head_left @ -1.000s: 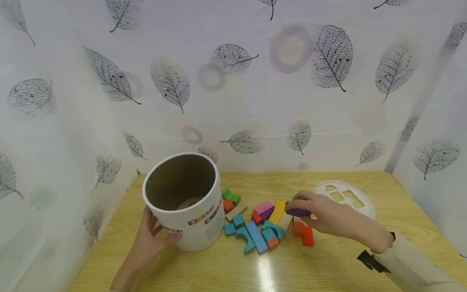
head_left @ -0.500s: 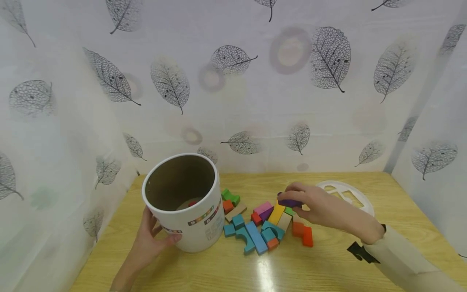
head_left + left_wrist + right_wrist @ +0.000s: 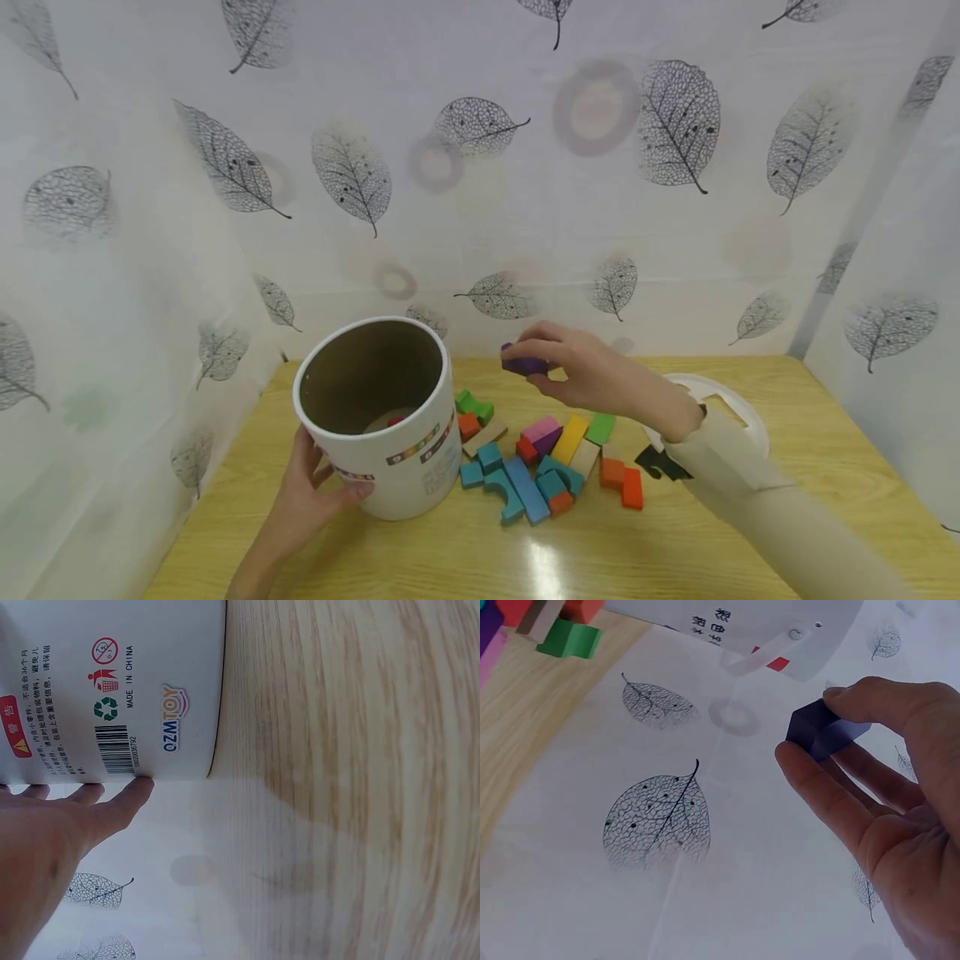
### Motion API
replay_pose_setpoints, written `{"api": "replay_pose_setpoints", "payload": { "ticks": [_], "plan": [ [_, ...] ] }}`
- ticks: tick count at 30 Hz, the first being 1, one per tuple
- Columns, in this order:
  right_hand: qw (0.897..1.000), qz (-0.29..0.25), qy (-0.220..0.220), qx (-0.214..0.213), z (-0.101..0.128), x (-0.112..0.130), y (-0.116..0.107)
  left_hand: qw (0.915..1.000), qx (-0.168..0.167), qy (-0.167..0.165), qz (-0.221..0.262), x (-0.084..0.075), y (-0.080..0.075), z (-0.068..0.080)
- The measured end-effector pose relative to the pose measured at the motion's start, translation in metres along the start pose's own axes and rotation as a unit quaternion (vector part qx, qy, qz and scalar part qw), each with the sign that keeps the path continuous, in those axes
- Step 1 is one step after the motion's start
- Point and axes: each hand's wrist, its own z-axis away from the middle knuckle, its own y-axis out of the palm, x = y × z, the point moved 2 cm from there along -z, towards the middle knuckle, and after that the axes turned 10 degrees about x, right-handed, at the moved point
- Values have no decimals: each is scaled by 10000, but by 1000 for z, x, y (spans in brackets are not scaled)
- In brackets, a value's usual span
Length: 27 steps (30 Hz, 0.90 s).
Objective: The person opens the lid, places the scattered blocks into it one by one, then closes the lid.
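Note:
A tall white toy bucket (image 3: 408, 467) stands at the left of the table, its mouth tipped toward me, with a small red piece (image 3: 395, 421) visible inside. My left hand (image 3: 303, 500) holds its left side, thumb across the front and fingers around the back. In the left wrist view the fingertips (image 3: 139, 791) press against the printed wall. My right hand (image 3: 581, 367) pinches a purple block (image 3: 525, 365) between thumb and fingers, raised above the table to the right of the bucket. The right wrist view shows the angular end of this block (image 3: 814, 727).
Loose coloured blocks lie right of the bucket, among them a long blue block (image 3: 527, 490), a yellow block (image 3: 570, 439), a green block (image 3: 600, 427) and a red block (image 3: 632, 488). A white lid with cut-out shapes (image 3: 753, 417) lies at the back right. Leaf-patterned sheeting (image 3: 495, 208) encloses the table.
My right hand has lifted the purple block up and to the left, from over the right-hand blocks toward the bucket, uncovering the green block. The left hand and bucket have stayed put.

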Motion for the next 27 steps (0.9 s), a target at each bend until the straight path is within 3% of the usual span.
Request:
{"api": "replay_pose_setpoints", "payload": {
  "ticks": [6, 14, 23, 27],
  "plan": [
    [9992, -105, -389, -43, -41, 7, -2, 10000, -19, -9, 15, 1, 1, 0],
    [9984, -66, -550, 52, -83, 20, 3, 10000, -80, -24, -9, -1, 2, 2],
    [9985, -43, -554, 20, -115, 29, 15, 10000, -19, -55, -33, -2, 1, 1],
    [9987, -1, -476, 198, -127, 34, 18, 10000, 19, -43, -71, -1, 0, 0]
  ]
}}
